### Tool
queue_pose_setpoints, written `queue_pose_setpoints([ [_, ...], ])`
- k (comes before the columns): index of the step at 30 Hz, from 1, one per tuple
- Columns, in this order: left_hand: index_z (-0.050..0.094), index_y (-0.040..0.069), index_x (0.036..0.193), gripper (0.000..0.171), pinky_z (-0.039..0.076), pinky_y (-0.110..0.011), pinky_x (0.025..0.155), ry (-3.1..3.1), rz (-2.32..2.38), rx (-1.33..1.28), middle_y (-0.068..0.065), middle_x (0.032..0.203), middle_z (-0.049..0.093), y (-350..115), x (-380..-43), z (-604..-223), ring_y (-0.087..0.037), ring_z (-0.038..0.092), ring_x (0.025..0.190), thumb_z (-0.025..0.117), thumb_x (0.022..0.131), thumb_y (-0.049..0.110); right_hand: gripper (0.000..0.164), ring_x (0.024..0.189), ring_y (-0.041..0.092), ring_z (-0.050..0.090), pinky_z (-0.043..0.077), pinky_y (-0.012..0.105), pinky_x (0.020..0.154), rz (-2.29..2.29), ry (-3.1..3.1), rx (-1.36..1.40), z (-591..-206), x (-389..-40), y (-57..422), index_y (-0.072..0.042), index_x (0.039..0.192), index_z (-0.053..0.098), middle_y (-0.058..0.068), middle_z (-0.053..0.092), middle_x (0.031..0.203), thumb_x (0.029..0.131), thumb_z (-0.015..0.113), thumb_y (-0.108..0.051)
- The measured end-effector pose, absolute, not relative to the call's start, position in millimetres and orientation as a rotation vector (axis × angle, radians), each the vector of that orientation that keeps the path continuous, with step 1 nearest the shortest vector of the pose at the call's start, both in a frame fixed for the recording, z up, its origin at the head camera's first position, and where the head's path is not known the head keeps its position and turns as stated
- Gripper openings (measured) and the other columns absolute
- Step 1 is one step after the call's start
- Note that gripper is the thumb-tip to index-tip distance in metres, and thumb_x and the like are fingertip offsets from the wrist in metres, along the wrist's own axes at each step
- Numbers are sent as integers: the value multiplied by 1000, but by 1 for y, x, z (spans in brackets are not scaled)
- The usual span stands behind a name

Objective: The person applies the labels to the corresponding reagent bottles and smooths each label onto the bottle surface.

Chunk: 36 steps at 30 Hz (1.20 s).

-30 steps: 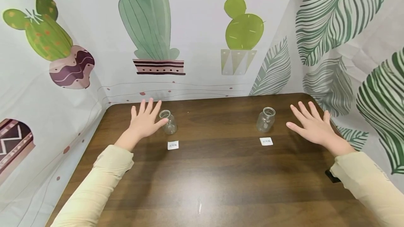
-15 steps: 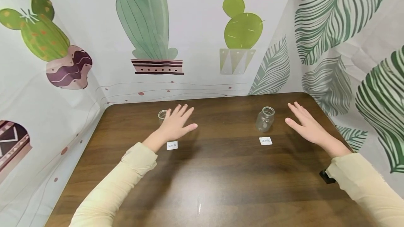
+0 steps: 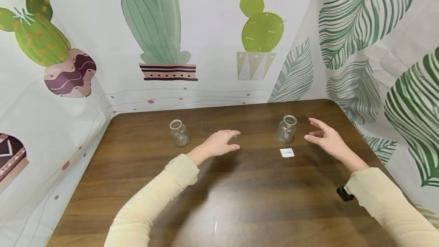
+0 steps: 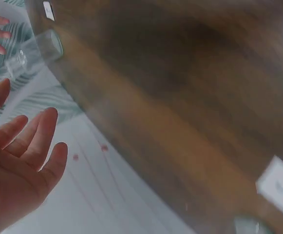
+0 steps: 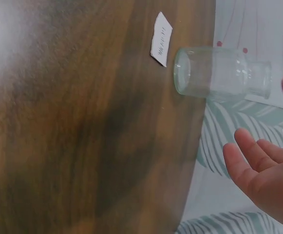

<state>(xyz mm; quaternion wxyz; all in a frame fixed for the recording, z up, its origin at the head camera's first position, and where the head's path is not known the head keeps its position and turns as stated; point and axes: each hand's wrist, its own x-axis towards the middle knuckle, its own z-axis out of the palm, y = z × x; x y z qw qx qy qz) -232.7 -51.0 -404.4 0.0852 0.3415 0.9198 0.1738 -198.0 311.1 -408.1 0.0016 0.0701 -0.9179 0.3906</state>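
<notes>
Two clear glass jars without lids stand upright on the brown table. The right jar (image 3: 286, 129) has my right hand (image 3: 326, 139) just to its right, fingers loosely bent, thumb toward the glass, nothing held. In the right wrist view this jar (image 5: 219, 73) lies a short way from the fingertips. My left hand (image 3: 217, 144) hovers over the table between both jars, fingers and thumb apart with nothing between them. Behind it, to the left, stands the left jar (image 3: 180, 133). A small white label card (image 3: 287, 152) with printed characters lies before the right jar.
The wooden table (image 3: 240, 197) meets a wall cloth (image 3: 212, 29) printed with cacti and leaves. Another label card (image 4: 280, 187) appears near the left jar in the left wrist view, hidden behind my left arm in the head view. A black device (image 3: 345, 193) sits at my right wrist.
My left hand has swept right, past the left jar toward the table's middle, its spread fingers now bending. The right hand's fingers have also bent, and it has shifted slightly left. Both jars stay put.
</notes>
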Motion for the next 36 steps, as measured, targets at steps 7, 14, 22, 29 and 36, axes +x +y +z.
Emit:
queue_pose_setpoints([
  [7,46,9,126,47,42,-32,89,2663,672,979,-3,110,62,-13,-238,-427,-17,57,103,57,85,28,61,77,-11,47,47,20,66,1375,-2891,186,-420,-199,308,2,133,29,30,43,122,82,60,-12],
  [14,51,8,121,44,44,-24,83,2580,873,859,0,99,66,19,-240,-442,-12,60,94,60,83,28,60,83,13,58,51,38,70,1573,-2923,145,-431,-199,304,7,131,29,32,46,112,82,59,-10],
  [22,53,9,115,41,43,-19,74,2572,938,799,1,89,67,49,-241,-454,-9,60,81,62,81,30,58,72,17,60,51,36,66,1863,-2951,72,-448,-208,306,8,128,31,3,58,81,80,59,-7],
  [29,54,12,111,38,42,-19,70,2622,910,718,2,86,67,70,-241,-460,-8,59,78,63,79,31,52,67,14,57,51,32,62,1955,-3037,51,-459,-216,306,7,123,37,4,58,78,79,60,-9],
  [36,56,17,107,37,41,-20,61,2693,771,661,6,88,65,89,-237,-467,-6,58,76,65,77,37,46,63,13,55,49,29,58,1936,-3097,40,-465,-221,302,6,118,41,0,58,73,79,60,-11],
])
